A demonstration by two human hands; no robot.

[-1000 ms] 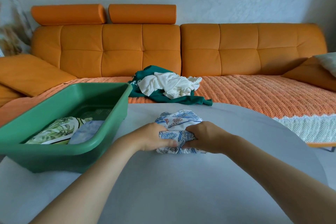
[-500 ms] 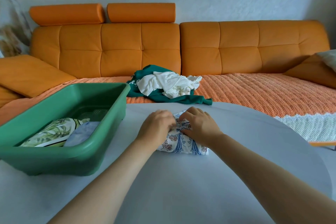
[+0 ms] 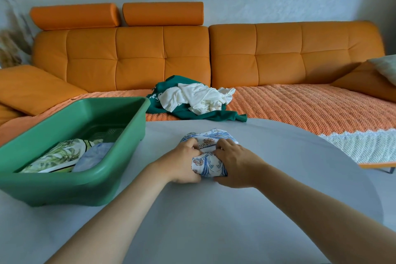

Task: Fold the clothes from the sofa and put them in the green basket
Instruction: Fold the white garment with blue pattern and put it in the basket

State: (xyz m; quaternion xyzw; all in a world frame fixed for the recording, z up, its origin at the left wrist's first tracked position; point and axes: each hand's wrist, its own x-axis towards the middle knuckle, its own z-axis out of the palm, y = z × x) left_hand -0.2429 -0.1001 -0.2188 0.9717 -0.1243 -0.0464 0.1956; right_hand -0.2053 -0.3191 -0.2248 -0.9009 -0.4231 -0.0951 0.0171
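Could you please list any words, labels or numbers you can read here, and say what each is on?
Green garment on the sofa: white lettering, crumpled and blurred, unreadable.
Basket, cloth: no text visible.

Your left hand (image 3: 184,161) and right hand (image 3: 235,163), gripping, cover both sides of the patterned cloth (image 3: 209,164); its folds bury your fingertips. Left of your grip, the green basket (image 3: 64,186) runs off the edge.

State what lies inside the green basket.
Inside the green basket lie a folded leaf-print cloth and, beside it, a folded pale blue cloth, with bare ribbed floor behind. Anything under them is covered.
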